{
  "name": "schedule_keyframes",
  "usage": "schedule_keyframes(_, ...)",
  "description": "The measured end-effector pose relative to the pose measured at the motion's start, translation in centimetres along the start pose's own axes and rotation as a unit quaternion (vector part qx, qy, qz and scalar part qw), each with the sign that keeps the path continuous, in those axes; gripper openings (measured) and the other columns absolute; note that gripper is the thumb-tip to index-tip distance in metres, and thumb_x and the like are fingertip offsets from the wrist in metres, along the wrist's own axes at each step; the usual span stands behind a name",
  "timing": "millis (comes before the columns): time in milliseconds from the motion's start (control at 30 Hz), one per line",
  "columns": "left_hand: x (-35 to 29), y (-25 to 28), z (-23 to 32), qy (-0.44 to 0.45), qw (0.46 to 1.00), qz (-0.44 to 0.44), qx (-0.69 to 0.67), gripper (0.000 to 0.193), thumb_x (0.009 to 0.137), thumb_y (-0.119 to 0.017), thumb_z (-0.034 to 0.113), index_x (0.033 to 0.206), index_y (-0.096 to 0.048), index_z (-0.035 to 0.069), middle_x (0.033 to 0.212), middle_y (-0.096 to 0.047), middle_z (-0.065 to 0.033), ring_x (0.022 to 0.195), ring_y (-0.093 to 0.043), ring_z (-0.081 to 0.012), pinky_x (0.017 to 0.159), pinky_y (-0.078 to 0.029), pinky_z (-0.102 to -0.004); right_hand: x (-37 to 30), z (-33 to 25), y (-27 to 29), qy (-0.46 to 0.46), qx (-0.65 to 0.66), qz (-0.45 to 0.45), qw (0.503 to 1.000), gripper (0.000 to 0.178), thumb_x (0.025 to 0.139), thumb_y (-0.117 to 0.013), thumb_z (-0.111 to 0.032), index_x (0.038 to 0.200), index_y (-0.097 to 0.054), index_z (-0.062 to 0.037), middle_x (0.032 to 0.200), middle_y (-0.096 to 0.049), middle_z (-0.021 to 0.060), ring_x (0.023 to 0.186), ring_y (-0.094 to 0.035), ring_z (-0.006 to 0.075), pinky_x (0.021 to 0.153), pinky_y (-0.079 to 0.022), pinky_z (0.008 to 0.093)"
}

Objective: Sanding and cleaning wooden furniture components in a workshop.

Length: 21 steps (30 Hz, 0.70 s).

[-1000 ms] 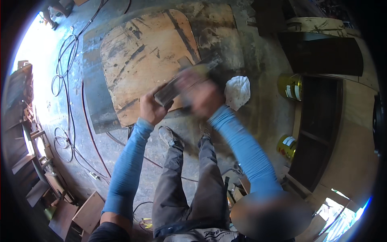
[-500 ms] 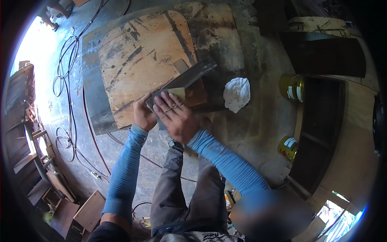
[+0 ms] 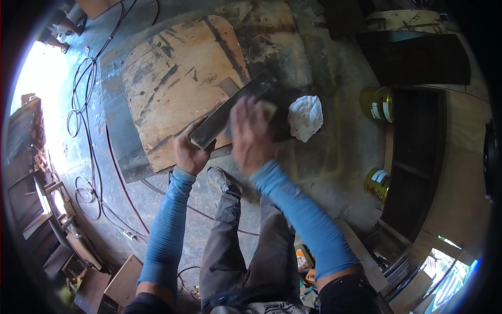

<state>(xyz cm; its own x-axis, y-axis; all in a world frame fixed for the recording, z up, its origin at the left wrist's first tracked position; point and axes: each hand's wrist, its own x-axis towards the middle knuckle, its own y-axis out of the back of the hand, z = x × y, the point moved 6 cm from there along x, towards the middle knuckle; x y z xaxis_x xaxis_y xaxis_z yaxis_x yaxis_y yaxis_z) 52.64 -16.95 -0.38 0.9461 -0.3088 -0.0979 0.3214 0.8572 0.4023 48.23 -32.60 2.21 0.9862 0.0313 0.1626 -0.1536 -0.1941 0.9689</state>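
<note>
My left hand grips the near end of a narrow dark wooden board, thumb and fingers around its sides. The board slants away to the upper right over a pale, scuffed plywood panel. Against the board's right side is my right hand, smeared by motion, its fingers pressed on a yellowish piece that looks like sandpaper. Most of that piece is hidden under the fingers. To the right lies a crumpled white cloth.
Dark sheets lie under the plywood. Cables loop across the floor at left, beside stacked wooden parts. Yellow cans stand at right by a dark cabinet frame. Another person's legs show at far left. My shoe is near the panel.
My right hand has slid along the board, up and to the right, with the yellowish sandpaper. The left hand keeps hold of the near end. The whole view has shifted slightly.
</note>
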Motion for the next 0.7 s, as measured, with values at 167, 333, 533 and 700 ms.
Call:
schedule_keyframes(167, -0.3, -0.5, -0.6, -0.009, 1.000, -0.014, 0.026, 0.055, 0.070, -0.076, -0.001, 0.123, -0.065, -0.002, 0.109, -0.074, -0.0197, 0.103, -0.072, -0.0222, 0.090, -0.054, -0.0319, 3.8, 7.1, 1.1, -0.097, -0.065, 0.028, 0.993, 0.053, 0.094, -0.047, -0.017, 0.140, -0.046, 0.0088, 0.147, -0.046, 0.0303, 0.141, -0.040, 0.0462, 0.121, -0.024, 0.0564)
schedule_keyframes(333, -0.6, -0.4, -0.8, -0.002, 1.000, -0.016, -0.017, 0.049, 0.073, -0.079, 0.005, 0.119, -0.065, -0.005, 0.101, -0.075, -0.0145, 0.092, -0.070, -0.0171, 0.082, -0.055, -0.0315, 2.7, 5.4, 1.1, -0.085, -0.045, 0.032, 0.995, 0.053, 0.093, -0.048, -0.015, 0.140, -0.046, 0.0089, 0.148, -0.045, 0.0300, 0.141, -0.039, 0.0461, 0.122, -0.021, 0.0572)
schedule_keyframes(533, -0.9, -0.1, -1.0, 0.025, 0.999, -0.014, -0.034, 0.055, 0.068, -0.077, 0.002, 0.122, -0.065, -0.005, 0.105, -0.074, -0.0197, 0.099, -0.072, -0.0212, 0.088, -0.055, -0.0331, -0.3, 0.6, -0.6, -0.031, -0.012, -0.032, 0.999, 0.053, 0.099, -0.039, -0.020, 0.143, -0.042, 0.0097, 0.152, -0.041, 0.0279, 0.145, -0.033, 0.0437, 0.124, -0.016, 0.0557)
schedule_keyframes(700, -0.2, 0.4, -1.6, 0.021, 0.999, -0.029, 0.040, 0.053, 0.072, -0.077, 0.003, 0.122, -0.065, -0.005, 0.106, -0.075, -0.0174, 0.099, -0.071, -0.0184, 0.089, -0.054, -0.0318, 2.5, -3.1, -0.3, 0.052, -0.138, -0.137, 0.980, 0.051, 0.098, -0.041, -0.017, 0.143, -0.046, 0.0054, 0.151, -0.044, 0.0263, 0.144, -0.038, 0.0389, 0.123, -0.022, 0.0535)
